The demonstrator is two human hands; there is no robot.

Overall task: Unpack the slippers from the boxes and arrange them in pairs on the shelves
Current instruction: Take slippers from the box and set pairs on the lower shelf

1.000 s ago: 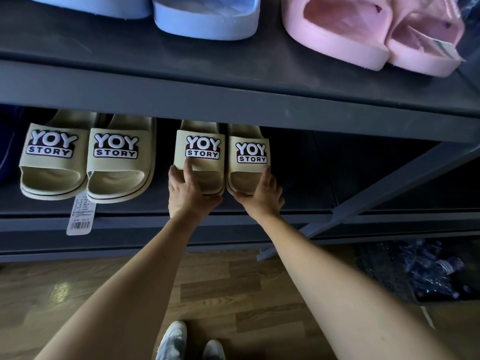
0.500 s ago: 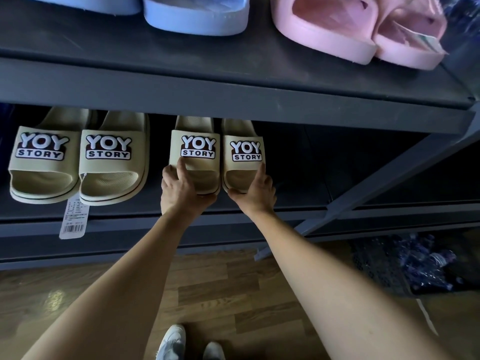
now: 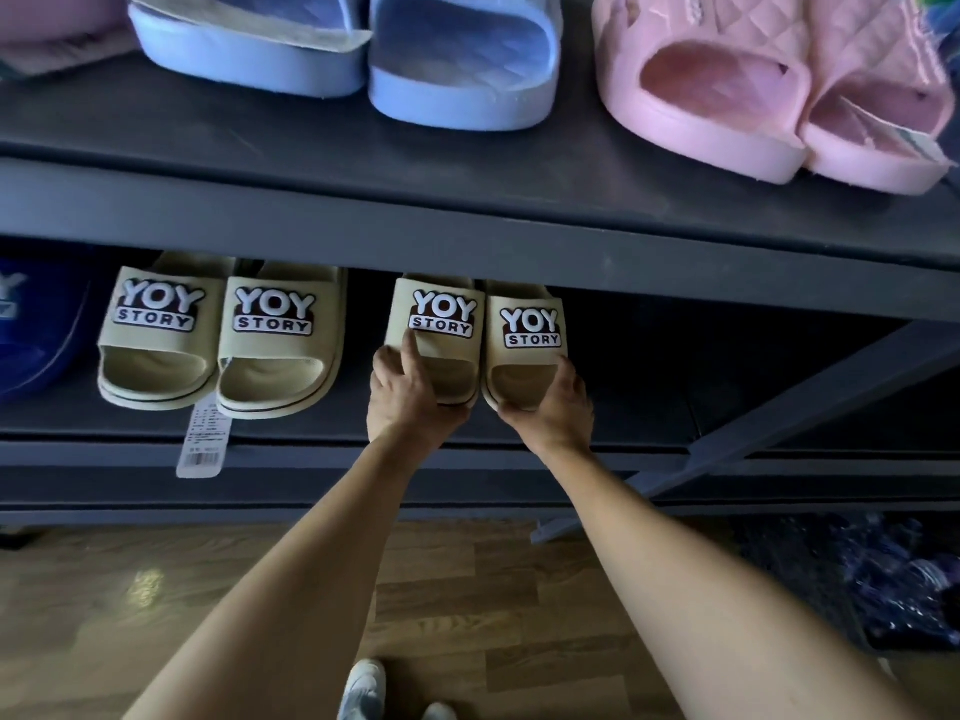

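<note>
Slippers (image 3: pixel 441 309): toes in left grip (image 3: pixel 410 402), right grip (image 3: pixel 556 413)

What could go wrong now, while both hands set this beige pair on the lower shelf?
1. The left hand and right hand each grip a toe; the right beige slipper sits slightly nearer the front than the left beige slipper, so the pair may end uneven.
2. The neighbouring pair lies close on the left; a sideways push could knock it.
3. Its price tag hangs over the shelf edge and might catch a withdrawing arm.
</note>
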